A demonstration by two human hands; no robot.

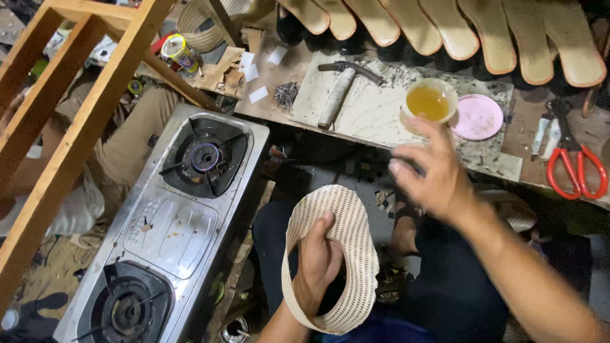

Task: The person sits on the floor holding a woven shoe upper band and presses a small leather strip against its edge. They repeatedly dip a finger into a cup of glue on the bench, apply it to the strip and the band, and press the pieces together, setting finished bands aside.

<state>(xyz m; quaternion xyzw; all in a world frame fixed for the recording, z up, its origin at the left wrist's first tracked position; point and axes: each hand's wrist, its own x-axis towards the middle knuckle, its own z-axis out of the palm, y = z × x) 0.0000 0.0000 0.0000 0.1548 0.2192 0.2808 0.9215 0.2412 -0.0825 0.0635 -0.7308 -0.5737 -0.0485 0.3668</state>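
Near the middle of the scene, your left hand point(318, 263) is gripping the curved woven strip point(346, 254) over your lap, while your right hand point(432, 171), fingers spread and holding nothing, is hovering just near the cup of amber liquid point(429, 101) on the table point(368, 114), likely a gluing step needing a careful dip.

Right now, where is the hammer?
In the head view, the hammer lies on the pale stone slab at upper centre, left of the cup of amber liquid and right of the nails.
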